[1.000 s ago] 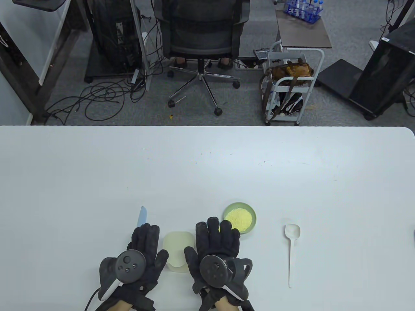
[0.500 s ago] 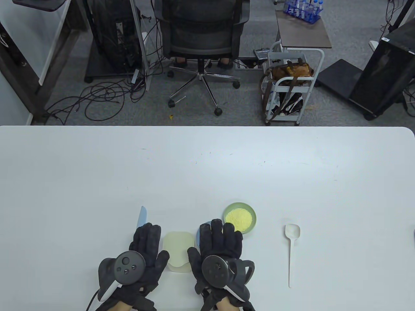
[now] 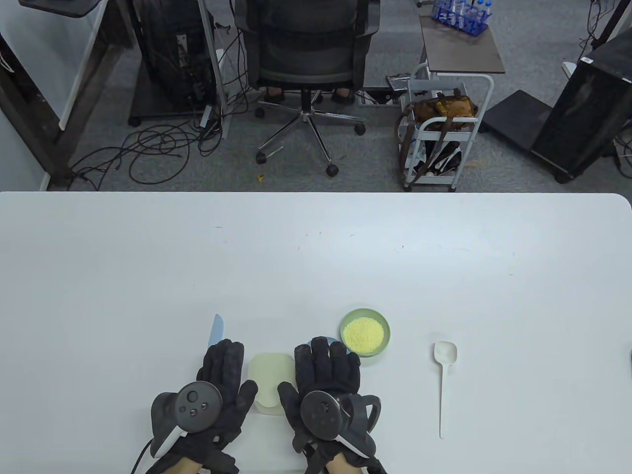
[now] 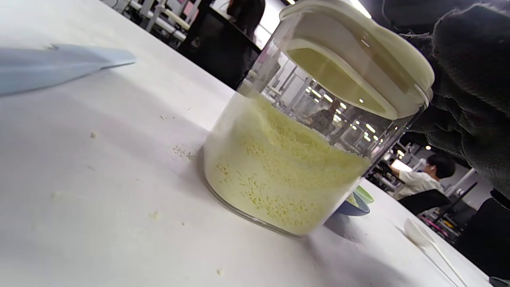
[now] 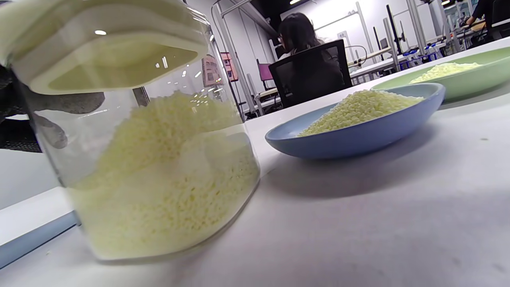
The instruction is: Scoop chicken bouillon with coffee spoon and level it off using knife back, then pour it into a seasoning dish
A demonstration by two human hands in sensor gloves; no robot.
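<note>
A clear jar of yellow chicken bouillon (image 3: 270, 379) with a cream lid stands between my hands, and fills the left wrist view (image 4: 295, 151) and the right wrist view (image 5: 151, 167). My left hand (image 3: 224, 363) lies flat with straight fingers over a light blue knife (image 3: 216, 331), whose blade (image 4: 51, 67) pokes out beyond the fingertips. My right hand (image 3: 326, 363) lies flat and partly covers a blue seasoning dish (image 3: 322, 340) that holds bouillon (image 5: 358, 107). A green dish (image 3: 364, 332) with more bouillon sits just beyond. The white spoon (image 3: 444, 365) lies to the right, untouched.
Loose bouillon grains dot the white table (image 4: 119, 167) beside the jar. Beyond the table's far edge (image 3: 316, 193) stand an office chair (image 3: 306, 49) and a small cart (image 3: 444, 128). A person sits in the background of the wrist views.
My right hand has slid a little left and back toward me, uncovering the green dish and the blue dish's far rim. The left hand has stayed put.
</note>
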